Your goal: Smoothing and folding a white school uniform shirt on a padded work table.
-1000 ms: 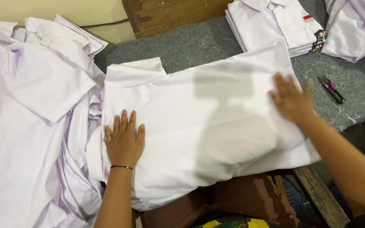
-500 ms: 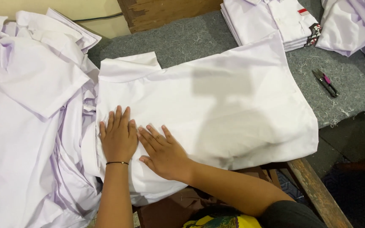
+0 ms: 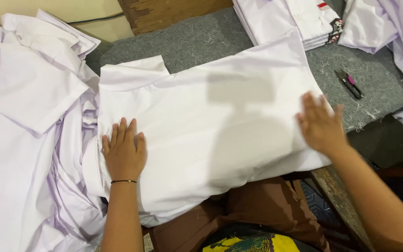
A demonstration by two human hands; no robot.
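You're smoothing a white shirt point(image 3: 211, 126) flat on the table.
Left hand point(image 3: 123, 151) is pressing open-palmed near the collar; right hand point(image 3: 321, 125), open and gripping nothing, has swept from beside the left out to the hem, flattening the cloth.

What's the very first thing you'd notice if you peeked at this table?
A big white shirt is spread flat across the middle of the grey table, with the left hand pressed on its left part and the right hand on its right edge. A heap of white shirts fills the left side, a folded stack sits at the top, and small snips with a pink handle lie to the right.
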